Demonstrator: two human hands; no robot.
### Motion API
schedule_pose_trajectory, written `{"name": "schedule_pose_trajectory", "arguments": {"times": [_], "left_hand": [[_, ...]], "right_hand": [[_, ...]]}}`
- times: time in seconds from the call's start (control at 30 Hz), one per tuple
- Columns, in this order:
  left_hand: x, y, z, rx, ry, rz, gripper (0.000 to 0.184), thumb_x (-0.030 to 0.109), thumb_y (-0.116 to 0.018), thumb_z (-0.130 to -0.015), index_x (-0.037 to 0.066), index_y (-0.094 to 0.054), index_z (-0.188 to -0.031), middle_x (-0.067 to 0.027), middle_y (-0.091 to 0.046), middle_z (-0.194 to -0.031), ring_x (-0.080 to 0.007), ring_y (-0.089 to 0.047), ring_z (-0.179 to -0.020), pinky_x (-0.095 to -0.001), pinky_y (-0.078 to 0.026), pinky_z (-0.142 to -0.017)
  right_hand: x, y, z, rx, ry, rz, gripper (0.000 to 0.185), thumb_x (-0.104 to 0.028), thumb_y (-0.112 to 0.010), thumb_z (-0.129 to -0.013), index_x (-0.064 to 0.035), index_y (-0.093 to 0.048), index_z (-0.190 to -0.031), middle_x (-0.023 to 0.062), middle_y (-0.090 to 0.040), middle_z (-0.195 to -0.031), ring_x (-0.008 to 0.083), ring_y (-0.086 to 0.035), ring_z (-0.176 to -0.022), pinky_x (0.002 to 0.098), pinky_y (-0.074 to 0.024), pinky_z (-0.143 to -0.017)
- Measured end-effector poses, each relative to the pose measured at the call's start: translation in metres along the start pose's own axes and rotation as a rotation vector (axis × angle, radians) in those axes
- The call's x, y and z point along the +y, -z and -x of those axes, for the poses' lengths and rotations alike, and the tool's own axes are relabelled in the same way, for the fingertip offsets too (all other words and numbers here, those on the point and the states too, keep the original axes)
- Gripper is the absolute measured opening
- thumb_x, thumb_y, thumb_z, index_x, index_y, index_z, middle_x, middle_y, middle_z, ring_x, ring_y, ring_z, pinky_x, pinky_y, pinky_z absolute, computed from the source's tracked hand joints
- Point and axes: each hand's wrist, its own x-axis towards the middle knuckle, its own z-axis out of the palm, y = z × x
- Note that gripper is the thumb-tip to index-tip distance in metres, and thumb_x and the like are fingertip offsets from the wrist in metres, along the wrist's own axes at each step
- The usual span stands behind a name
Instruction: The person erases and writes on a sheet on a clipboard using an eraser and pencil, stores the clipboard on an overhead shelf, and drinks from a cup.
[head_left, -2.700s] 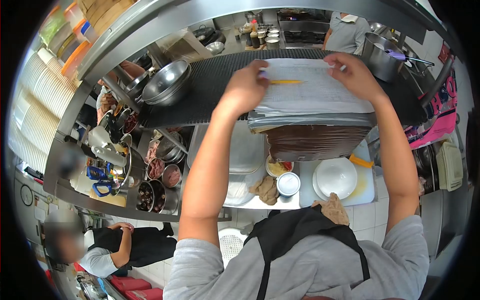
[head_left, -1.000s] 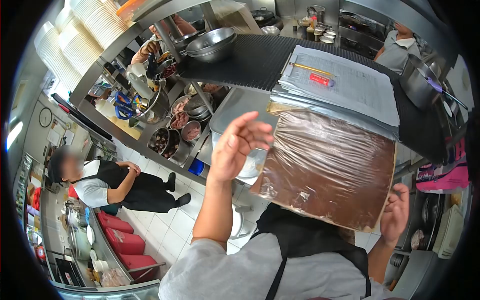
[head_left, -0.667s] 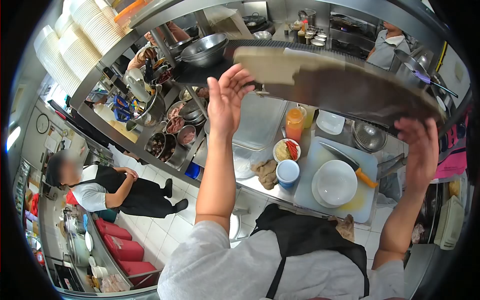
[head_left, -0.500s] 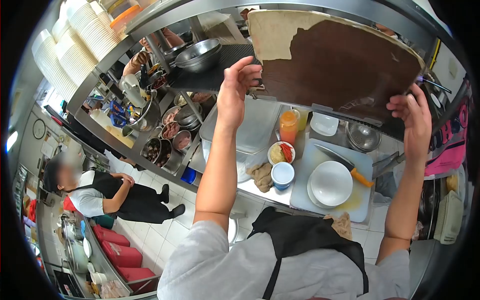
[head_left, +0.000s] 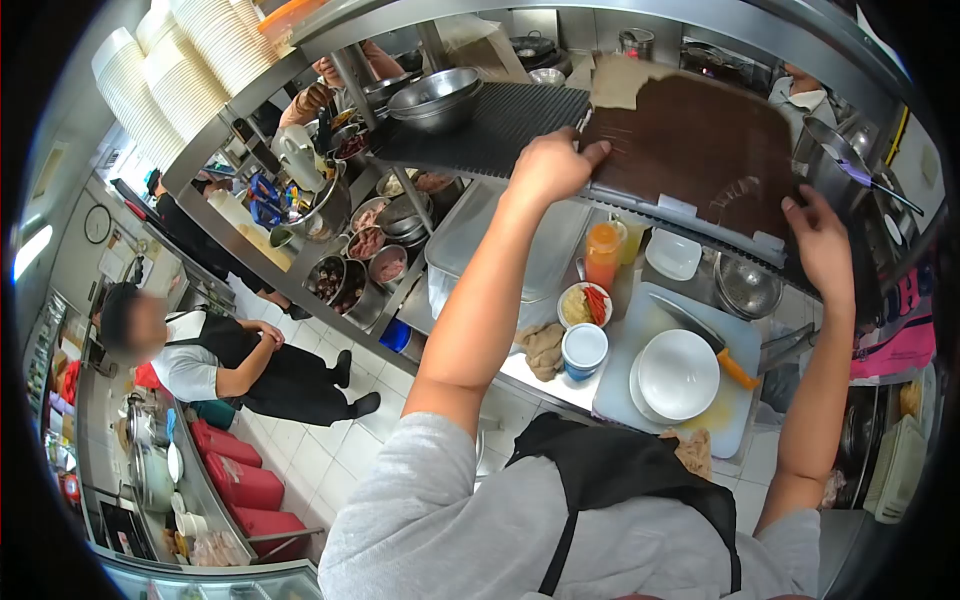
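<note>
A brown folder (head_left: 700, 150) with a torn pale corner lies closed on the black ribbed shelf (head_left: 500, 125). At its left edge is my left hand (head_left: 555, 168), with the thumb on the cover and the fingers curled behind the edge. My right hand (head_left: 820, 235) is at the folder's right edge, thumb and fingers around the corner. Below the shelf are an orange squeeze bottle (head_left: 602, 257), a small bowl (head_left: 584, 305) of chopped garlic and red chili, a lidded tub (head_left: 584, 350), and white bowls (head_left: 678, 374) on a cutting board (head_left: 620, 385).
Nested metal bowls (head_left: 435, 98) stand on the shelf's left part. A knife (head_left: 690, 325) with an orange handle lies on the board. A person (head_left: 220, 360) in a black apron stands at the left. A pot (head_left: 838, 145) is at the right.
The open folder has been swung over and now lies closed on the shelf, covering the papers. My hands have moved from the air to its two side edges.
</note>
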Motion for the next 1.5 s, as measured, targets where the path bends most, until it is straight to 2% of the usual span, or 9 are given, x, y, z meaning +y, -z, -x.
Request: {"name": "schedule_pose_trajectory", "arguments": {"times": [0.07,0.37,0.57,0.6,0.9,1.0,1.13,1.3,1.5], "left_hand": [[0.003,-0.004,-0.003,-0.057,0.031,-0.129,0.067,0.056,-0.066,-0.088,-0.005,-0.070,-0.115,-0.0275,-0.070,-0.112,-0.0395,-0.067,-0.110,-0.0439,-0.052,-0.096],[0.013,-0.024,-0.029,-0.083,0.141,-0.483,0.075,0.066,-0.060,-0.089,-0.004,-0.072,-0.113,-0.0293,-0.067,-0.119,-0.0410,-0.064,-0.115,-0.0433,-0.052,-0.097],[0.005,0.000,-0.054,-0.349,0.222,-0.207,0.068,0.064,-0.062,-0.088,0.003,-0.073,-0.118,-0.0182,-0.070,-0.122,-0.0328,-0.068,-0.111,-0.0402,-0.050,-0.099],[-0.005,-0.002,-0.058,-0.308,0.171,-0.146,0.071,0.065,-0.069,-0.083,-0.002,-0.076,-0.103,-0.0196,-0.074,-0.097,-0.0309,-0.070,-0.090,-0.0407,-0.052,-0.086],[-0.023,-0.002,-0.076,-0.425,0.360,0.606,0.044,0.027,-0.085,-0.082,-0.009,-0.070,-0.103,-0.0147,-0.074,-0.088,-0.0173,-0.070,-0.060,-0.0310,-0.057,-0.049],[-0.017,0.009,-0.067,-0.419,0.380,0.698,0.040,0.021,-0.082,-0.085,-0.009,-0.066,-0.107,-0.0162,-0.073,-0.089,-0.0212,-0.072,-0.064,-0.0335,-0.060,-0.052],[-0.017,0.002,-0.050,-0.672,0.479,1.402,0.018,0.007,-0.068,-0.092,-0.005,-0.060,-0.102,-0.0169,-0.071,-0.080,-0.0286,-0.073,-0.063,-0.0405,-0.065,-0.058],[-0.003,0.010,0.018,-0.282,0.355,1.281,0.027,0.001,-0.070,-0.089,-0.005,-0.057,-0.112,-0.0119,-0.067,-0.092,-0.0232,-0.070,-0.069,-0.0407,-0.062,-0.059],[-0.056,0.064,0.138,-0.020,0.264,1.265,0.061,0.010,-0.080,-0.079,-0.003,-0.054,-0.133,-0.0055,-0.066,-0.112,-0.0146,-0.064,-0.099,-0.0301,-0.053,-0.084]], "right_hand": [[-0.006,-0.006,0.005,-0.110,-0.059,0.087,0.064,-0.049,-0.064,-0.093,0.0055,-0.062,-0.127,0.0222,-0.070,-0.094,0.0394,-0.068,-0.092,0.0428,-0.0510,-0.086],[-0.008,-0.025,0.010,-0.176,-0.019,0.189,0.060,-0.048,-0.064,-0.092,0.0035,-0.063,-0.123,0.0285,-0.064,-0.120,0.0440,-0.061,-0.114,0.0464,-0.0471,-0.098],[-0.002,-0.027,0.008,-0.172,-0.029,0.126,0.060,-0.047,-0.065,-0.091,0.0042,-0.062,-0.123,0.0286,-0.064,-0.121,0.0433,-0.061,-0.115,0.0454,-0.0471,-0.098],[-0.001,-0.027,0.007,-0.171,-0.030,0.120,0.060,-0.047,-0.065,-0.091,0.0044,-0.062,-0.123,0.0286,-0.064,-0.121,0.0432,-0.061,-0.115,0.0453,-0.0471,-0.098],[0.016,-0.030,-0.002,-0.223,-0.087,-0.028,0.061,-0.047,-0.067,-0.091,0.0051,-0.061,-0.122,0.0254,-0.069,-0.100,0.0380,-0.068,-0.094,0.0417,-0.0510,-0.085],[0.022,-0.030,-0.002,-0.212,-0.109,-0.122,0.060,-0.047,-0.069,-0.091,0.0043,-0.061,-0.119,0.0196,-0.068,-0.088,0.0299,-0.067,-0.081,0.0371,-0.0508,-0.076],[0.035,-0.032,-0.008,-0.194,-0.105,-0.130,0.053,-0.046,-0.070,-0.091,0.0029,-0.063,-0.111,0.0128,-0.066,-0.083,0.0197,-0.061,-0.075,0.0331,-0.0485,-0.070],[0.063,-0.043,-0.019,-0.144,-0.073,-0.260,0.042,-0.042,-0.066,-0.097,-0.0012,-0.064,-0.103,0.0038,-0.062,-0.080,0.0121,-0.054,-0.071,0.0284,-0.0450,-0.068],[0.023,-0.028,-0.009,-0.286,-0.193,-0.717,0.032,-0.035,-0.062,-0.100,-0.0042,-0.064,-0.109,-0.0020,-0.056,-0.083,0.0085,-0.048,-0.074,0.0238,-0.0414,-0.071]]}}
